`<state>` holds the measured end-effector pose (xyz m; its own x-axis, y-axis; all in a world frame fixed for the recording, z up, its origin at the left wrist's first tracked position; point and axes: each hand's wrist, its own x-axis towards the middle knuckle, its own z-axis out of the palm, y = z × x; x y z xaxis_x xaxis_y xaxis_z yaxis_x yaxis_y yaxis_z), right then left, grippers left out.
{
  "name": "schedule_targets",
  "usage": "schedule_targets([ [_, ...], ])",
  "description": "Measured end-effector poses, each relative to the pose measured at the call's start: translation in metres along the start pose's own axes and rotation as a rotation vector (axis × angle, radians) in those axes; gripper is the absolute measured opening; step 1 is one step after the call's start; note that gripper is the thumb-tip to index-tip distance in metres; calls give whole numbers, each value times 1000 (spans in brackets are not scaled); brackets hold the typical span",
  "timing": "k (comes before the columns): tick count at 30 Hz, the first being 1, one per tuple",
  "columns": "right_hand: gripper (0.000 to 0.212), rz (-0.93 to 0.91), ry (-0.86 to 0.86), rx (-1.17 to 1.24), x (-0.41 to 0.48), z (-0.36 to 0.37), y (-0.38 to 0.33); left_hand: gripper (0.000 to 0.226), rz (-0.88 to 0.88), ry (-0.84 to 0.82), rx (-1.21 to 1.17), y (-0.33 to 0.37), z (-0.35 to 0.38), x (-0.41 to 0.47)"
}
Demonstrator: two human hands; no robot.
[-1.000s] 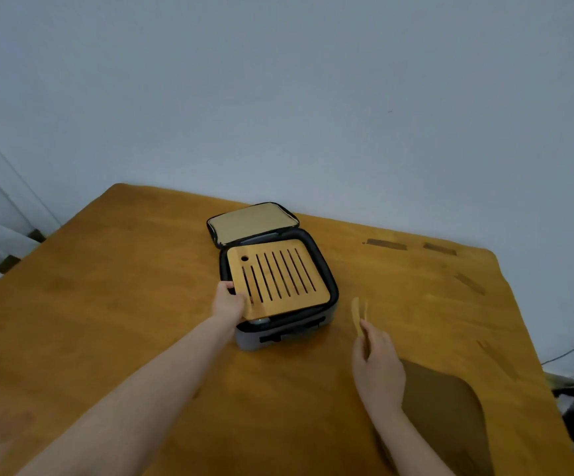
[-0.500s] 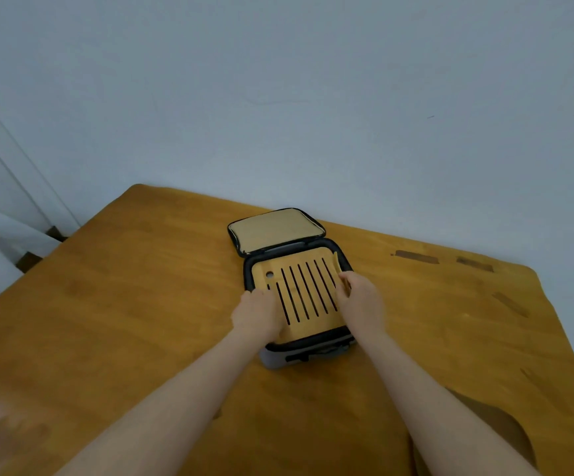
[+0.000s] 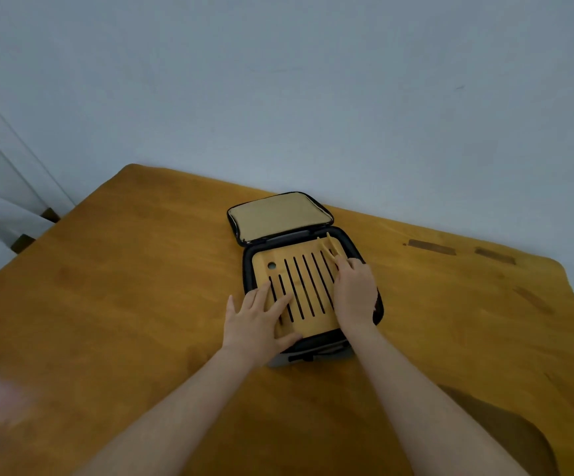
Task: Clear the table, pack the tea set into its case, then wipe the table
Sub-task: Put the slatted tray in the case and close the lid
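Plain pale grey-blue wall (image 3: 313, 80) along the far side, bare, softly and evenly lit; wooden table (image 3: 124, 304) in warm orange-brown, far edge close to that wall, far left corner rounded; two short dark strips (image 3: 429, 248) near the far right edge; large darker patch (image 3: 505, 431) towards the near right corner; white door or frame (image 3: 10, 173) beyond the left edge; small brown wooden pieces (image 3: 24, 240) low beside it, too small to identify.

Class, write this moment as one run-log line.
left hand: flat on bamboo tray | right hand: holds tongs over tray corner | case: open
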<state>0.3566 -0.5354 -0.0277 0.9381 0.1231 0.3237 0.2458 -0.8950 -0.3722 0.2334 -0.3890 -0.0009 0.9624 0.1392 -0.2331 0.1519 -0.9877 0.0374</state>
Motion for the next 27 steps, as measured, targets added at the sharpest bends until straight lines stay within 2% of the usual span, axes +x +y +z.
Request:
schedule_targets([
  [3, 41, 42, -26, 24, -8, 2, -8, 81, -4, 61, -29, -2, 3, -1],
  [6, 38, 89, -57, 80, -3, 5, -7, 85, -5, 109, -93, -5, 5, -2],
  [10, 34, 42, -82, 102, 4, 3, 1, 87, -10, 109, -103, -9, 7, 0],
  [15, 31, 47, -74, 53, 1, 4, 4, 77, 7, 138, -138, -10, 9, 0],
  [18, 41, -32, 6, 16, -2, 6, 2, 64, -14, 245, -297, -13, 6, 7],
  [21, 38, -178, 59, -81, -2, 8, 0, 57, -95, 256, -525, -14, -4, 24],
  [23, 37, -256, -7, -107, -5, 9, -3, 58, -186, 256, -682, -15, -16, 40],
  [27, 55, -329, -230, -183, -15, 13, -5, 62, -358, 313, -820, -26, -34, 81],
])
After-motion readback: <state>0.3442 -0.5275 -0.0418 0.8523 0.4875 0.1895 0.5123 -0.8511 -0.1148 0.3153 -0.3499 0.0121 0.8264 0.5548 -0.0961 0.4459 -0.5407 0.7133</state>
